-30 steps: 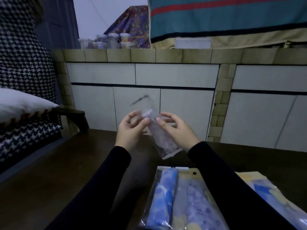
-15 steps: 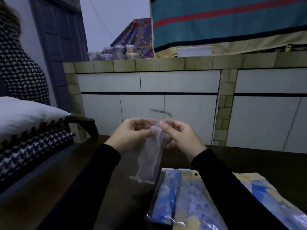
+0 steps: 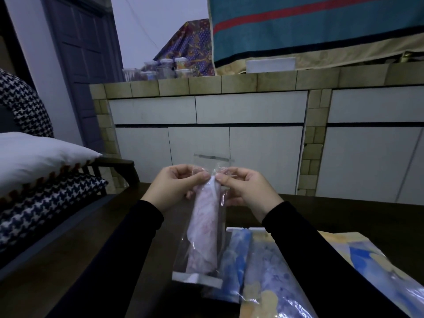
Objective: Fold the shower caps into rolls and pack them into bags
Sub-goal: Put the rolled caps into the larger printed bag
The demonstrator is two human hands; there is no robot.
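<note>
Both the left hand (image 3: pixel 176 187) and right hand (image 3: pixel 243 191) pinched the mouth of the clear plastic bag (image 3: pixel 199 255); its pale pink rolled shower cap (image 3: pixel 204 230) hung lengthwise below them.

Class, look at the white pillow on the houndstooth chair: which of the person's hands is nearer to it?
Left. The left hand pinches the clear plastic bag on the side toward the white pillow; the right hand grips the bag's far side.
</note>
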